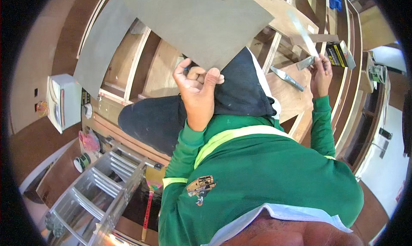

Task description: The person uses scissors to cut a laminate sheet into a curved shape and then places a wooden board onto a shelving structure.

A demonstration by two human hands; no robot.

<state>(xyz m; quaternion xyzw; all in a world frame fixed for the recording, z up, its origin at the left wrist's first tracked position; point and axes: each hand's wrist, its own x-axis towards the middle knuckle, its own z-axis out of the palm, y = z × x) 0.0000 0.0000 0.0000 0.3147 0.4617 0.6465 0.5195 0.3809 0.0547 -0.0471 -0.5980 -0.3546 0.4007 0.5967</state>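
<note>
My left hand point(197, 93) pinches the near corner of a large, stiff grey sheet point(197, 22) between thumb and fingers. The sheet reaches away over the wooden frame. To the right, my right hand point(321, 76) is closed on the lower end of a long, pale, shiny strip point(302, 31), its far part blurred. A small grey flat piece point(305, 63) touches or lies just beside those fingers. Between my hands, a knife-like tool with a grey handle point(288, 78) rests on a thin plywood piece point(296, 95).
A wooden frame with open bays point(139, 65) spreads beneath and around my legs. Another grey sheet point(103, 44) leans at the left. A black-and-yellow box point(337, 55) sits beyond my right hand. An aluminium ladder point(96, 190), a pink-handled brush point(148, 211) and a white box point(64, 102) are at lower left.
</note>
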